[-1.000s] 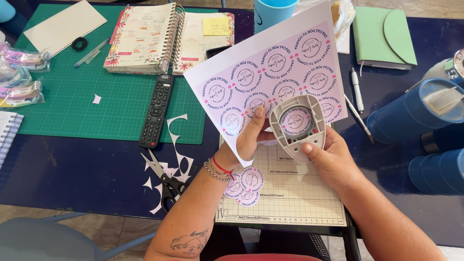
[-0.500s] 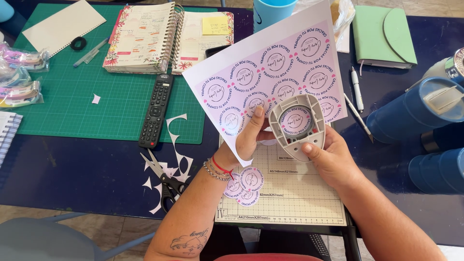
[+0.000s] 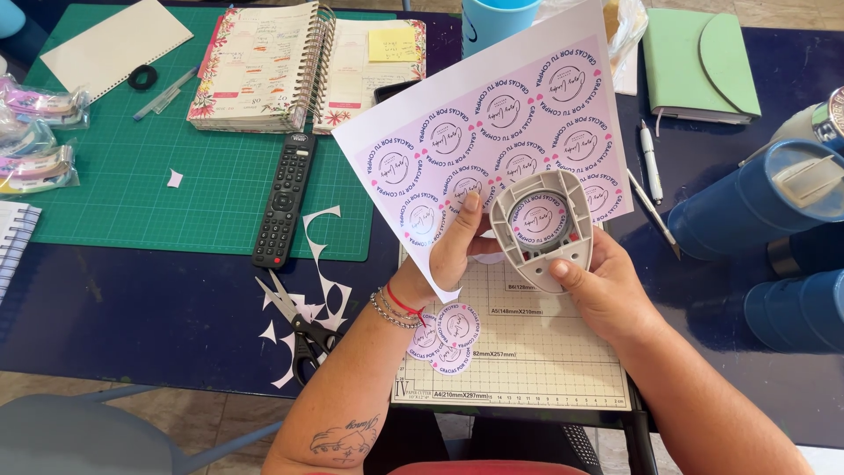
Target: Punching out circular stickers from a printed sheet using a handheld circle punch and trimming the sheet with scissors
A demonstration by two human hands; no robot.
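Observation:
My left hand (image 3: pixel 457 246) pinches the lower edge of a white sheet (image 3: pixel 492 132) printed with several pink round labels, held up and tilted. My right hand (image 3: pixel 607 286) grips a grey circle punch (image 3: pixel 541 224), turned underside up and slid over the sheet's lower edge, with one label showing through its round window. A small pile of cut-out round labels (image 3: pixel 448 339) lies below my left wrist on a cream gridded cutting board (image 3: pixel 545 352).
A green cutting mat (image 3: pixel 176 193) holds a black remote (image 3: pixel 283 198) and an open spiral planner (image 3: pixel 299 62). Black scissors (image 3: pixel 303 330) lie among white paper scraps (image 3: pixel 325 264). Blue tumblers (image 3: pixel 756 202) stand right, a green notebook (image 3: pixel 694 62) and a pen (image 3: pixel 649 158) behind.

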